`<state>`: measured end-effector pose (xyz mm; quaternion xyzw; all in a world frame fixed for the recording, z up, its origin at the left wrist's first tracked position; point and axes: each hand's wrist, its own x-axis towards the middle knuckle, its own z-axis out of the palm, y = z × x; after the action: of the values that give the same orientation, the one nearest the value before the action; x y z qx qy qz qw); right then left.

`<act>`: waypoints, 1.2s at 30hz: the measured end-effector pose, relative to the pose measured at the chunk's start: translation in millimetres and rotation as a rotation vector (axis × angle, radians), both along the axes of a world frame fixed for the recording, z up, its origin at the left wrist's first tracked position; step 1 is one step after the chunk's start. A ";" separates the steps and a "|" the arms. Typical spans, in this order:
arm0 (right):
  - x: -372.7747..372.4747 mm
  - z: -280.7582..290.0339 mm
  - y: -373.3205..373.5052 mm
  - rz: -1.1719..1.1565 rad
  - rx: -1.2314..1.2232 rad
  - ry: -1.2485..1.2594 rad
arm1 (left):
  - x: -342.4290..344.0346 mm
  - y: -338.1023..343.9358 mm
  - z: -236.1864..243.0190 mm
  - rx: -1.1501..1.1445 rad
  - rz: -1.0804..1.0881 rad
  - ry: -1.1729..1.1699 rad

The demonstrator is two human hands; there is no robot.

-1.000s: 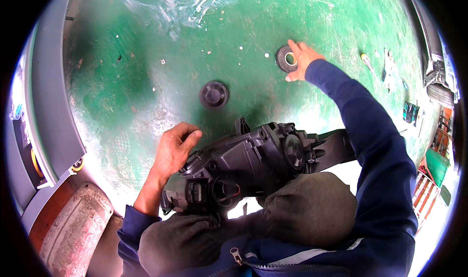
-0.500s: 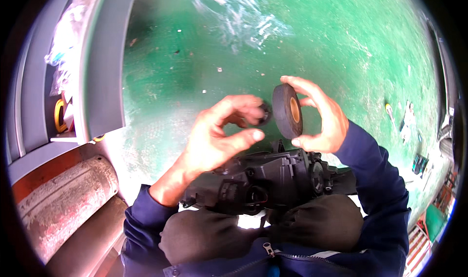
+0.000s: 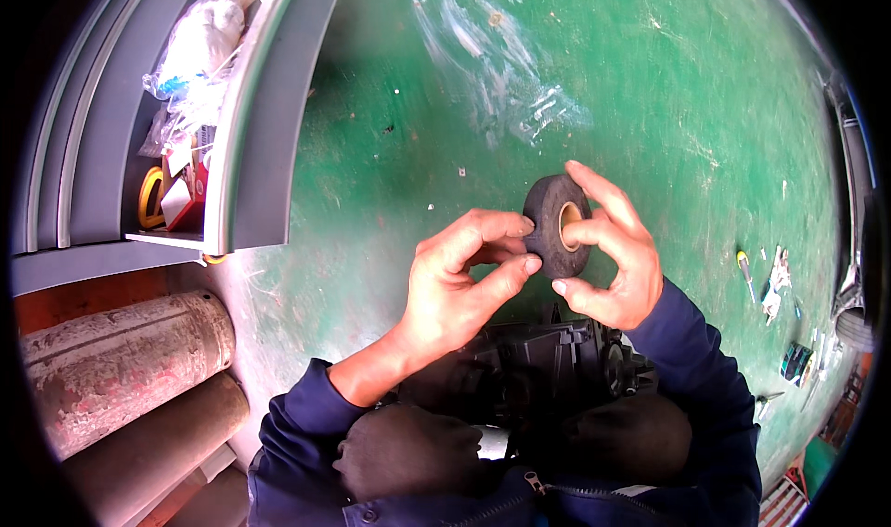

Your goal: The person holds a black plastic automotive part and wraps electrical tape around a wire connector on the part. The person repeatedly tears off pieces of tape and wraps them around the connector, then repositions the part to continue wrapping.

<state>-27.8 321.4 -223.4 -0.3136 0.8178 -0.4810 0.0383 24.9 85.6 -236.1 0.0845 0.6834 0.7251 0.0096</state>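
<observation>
Tape roll (image 3: pixel 546 215) over grn flr (image 3: pixel 668 100)

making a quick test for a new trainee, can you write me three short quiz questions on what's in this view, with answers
1. Multiple choice: one finger of the right hand reaches into what?
A) a navy fabric sleeve
B) the hole of a black ring-shaped tape roll
C) an open grey drawer

2. True or false: the bulky black plastic housing is nearer the person's body than the tape roll is.

3. Fill in the blank: the slim yellow-handled tool lies on the scuffed green floor toward the ____ side of the picture.

Key: 1. B; 2. True; 3. right
</observation>
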 end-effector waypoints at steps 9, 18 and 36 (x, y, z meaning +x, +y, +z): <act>1.6 10.0 -12.0 -0.064 0.088 0.279 | 1.1 0.4 0.9 -0.215 0.162 0.114; 5.8 11.0 -15.7 -0.072 0.139 0.340 | -3.7 -0.3 -4.6 -0.437 0.190 0.270; 16.0 -3.5 -22.6 -0.122 0.114 0.103 | -0.7 -1.4 -19.4 -0.744 0.239 0.657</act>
<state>-11.8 298.7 -226.9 -0.2850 0.8623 -0.4183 -0.0155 24.2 84.2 -255.5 0.2199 0.8672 0.3638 -0.2594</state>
